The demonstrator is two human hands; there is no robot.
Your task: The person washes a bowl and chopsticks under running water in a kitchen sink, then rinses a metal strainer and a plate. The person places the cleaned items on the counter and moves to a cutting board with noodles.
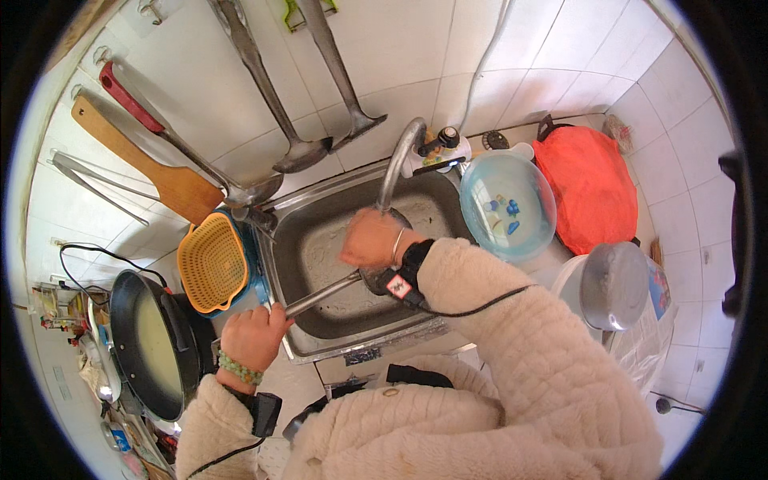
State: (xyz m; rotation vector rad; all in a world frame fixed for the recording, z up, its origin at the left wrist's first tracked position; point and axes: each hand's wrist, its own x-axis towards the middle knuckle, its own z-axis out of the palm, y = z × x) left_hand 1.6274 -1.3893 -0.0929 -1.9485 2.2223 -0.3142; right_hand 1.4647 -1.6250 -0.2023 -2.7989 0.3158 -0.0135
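Note:
My left hand [255,336], with a green bead bracelet on its wrist, grips the metal handle of a cooking utensil [324,294] over the sink's front left corner. The utensil's rounded dark head [375,282] is over the basin, mostly covered by my right hand [375,239]. That hand is slightly blurred and bent down over the head, just below the curved faucet spout [396,162]. Its fingertips are hidden, so whether it holds anything is unclear. The stainless steel sink [291,252] has wet marks on its floor.
Left stand a yellow plastic basket [211,264] and a black pan [147,342] with pale liquid. A wooden spatula [150,159] and metal ladles [303,153] hang on the tiled wall. To the right are a translucent blue basin [507,204], a red bag [591,186] and a metal pot [615,288].

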